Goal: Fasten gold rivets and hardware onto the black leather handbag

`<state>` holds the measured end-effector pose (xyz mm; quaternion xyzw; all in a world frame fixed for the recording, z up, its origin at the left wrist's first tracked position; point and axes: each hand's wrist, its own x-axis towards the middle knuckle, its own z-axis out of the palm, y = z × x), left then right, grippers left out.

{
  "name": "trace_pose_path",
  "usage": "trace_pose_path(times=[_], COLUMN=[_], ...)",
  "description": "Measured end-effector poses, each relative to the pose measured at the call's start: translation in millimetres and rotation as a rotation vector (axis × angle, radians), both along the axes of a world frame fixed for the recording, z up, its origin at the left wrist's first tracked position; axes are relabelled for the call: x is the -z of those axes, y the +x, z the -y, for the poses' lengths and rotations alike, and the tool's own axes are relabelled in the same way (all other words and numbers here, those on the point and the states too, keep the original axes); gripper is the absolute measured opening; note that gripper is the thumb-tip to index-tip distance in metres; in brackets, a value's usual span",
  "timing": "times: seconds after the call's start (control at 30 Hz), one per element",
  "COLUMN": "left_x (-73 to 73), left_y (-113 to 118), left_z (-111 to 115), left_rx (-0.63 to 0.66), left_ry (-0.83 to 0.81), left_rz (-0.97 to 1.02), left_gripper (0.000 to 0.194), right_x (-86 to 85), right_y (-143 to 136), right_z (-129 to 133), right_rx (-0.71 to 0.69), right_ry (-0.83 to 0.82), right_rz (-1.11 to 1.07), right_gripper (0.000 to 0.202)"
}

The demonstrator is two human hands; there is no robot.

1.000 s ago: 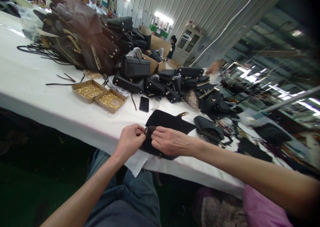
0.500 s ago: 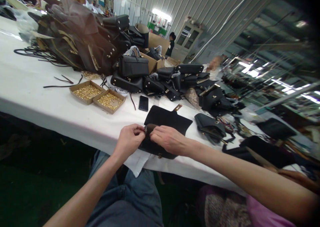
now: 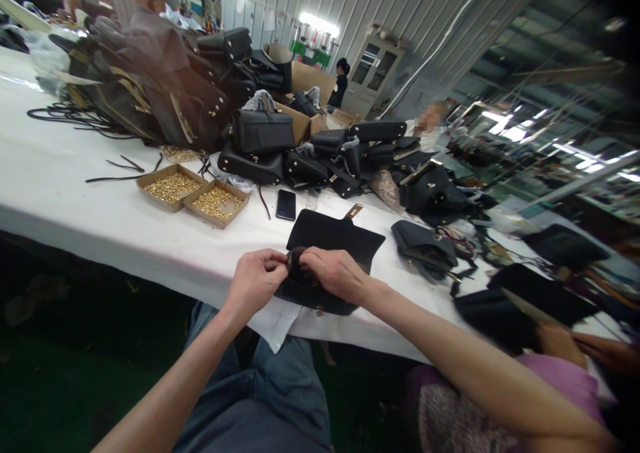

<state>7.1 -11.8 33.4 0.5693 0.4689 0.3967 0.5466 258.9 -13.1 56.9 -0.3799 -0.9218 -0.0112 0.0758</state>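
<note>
A black handbag (image 3: 330, 300) lies at the table's front edge in the head view, its flap (image 3: 335, 234) folded back away from me. A gold clasp plate (image 3: 355, 211) sits on the flap's tip. My left hand (image 3: 257, 276) pinches at the bag's left upper edge; a small light-coloured bit shows at its fingertips, too small to name. My right hand (image 3: 333, 273) is closed on the bag's upper edge beside it, fingers curled over the rim. The fingertips of both hands are close together, and the bag's inside is mostly hidden by them.
Two cardboard trays (image 3: 216, 203) of small gold fittings stand left of a phone (image 3: 286, 204). Black handbags (image 3: 265, 133) are heaped behind. Another black bag (image 3: 424, 248) lies to the right. At far right a co-worker's hand (image 3: 560, 343) handles black pieces.
My right hand has shifted slightly left along the bag's edge. My left hand stays almost in place. The co-worker's arm and black piece at the right have moved.
</note>
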Motion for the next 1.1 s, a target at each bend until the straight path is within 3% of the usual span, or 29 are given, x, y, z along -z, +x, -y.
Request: trace_pose_path(times=[0.23,0.47,0.67,0.9,1.1], left_x=[-4.3,-11.1,-20.8,-34.6,-36.7], left_y=[3,19,30,43,43], left_z=[4,8,-2,-7,-11], left_rx=[0.008,-0.042,0.107,0.271,0.329], left_ry=[0.015,0.427,0.547,0.648,0.672], left_rz=[-0.029,-0.231,-0.528,-0.747,-0.757], left_gripper=[0.021,0.046,0.019,0.025,0.021], right_x=[11.8,7.9,4.7,7.9,5.1], right_y=[6,6,15,16,16], right_z=[8,23,26,30,34], right_rx=[-0.041,-0.033,0.013,0.006,0.011], right_ry=[-0.074,-0.21,-0.25,-0.213,-0.215], right_rz=[-0.298,-0.578,-0.571,-0.509,-0.536], right_gripper=[0.014,0.018,0.015,0.016,0.015])
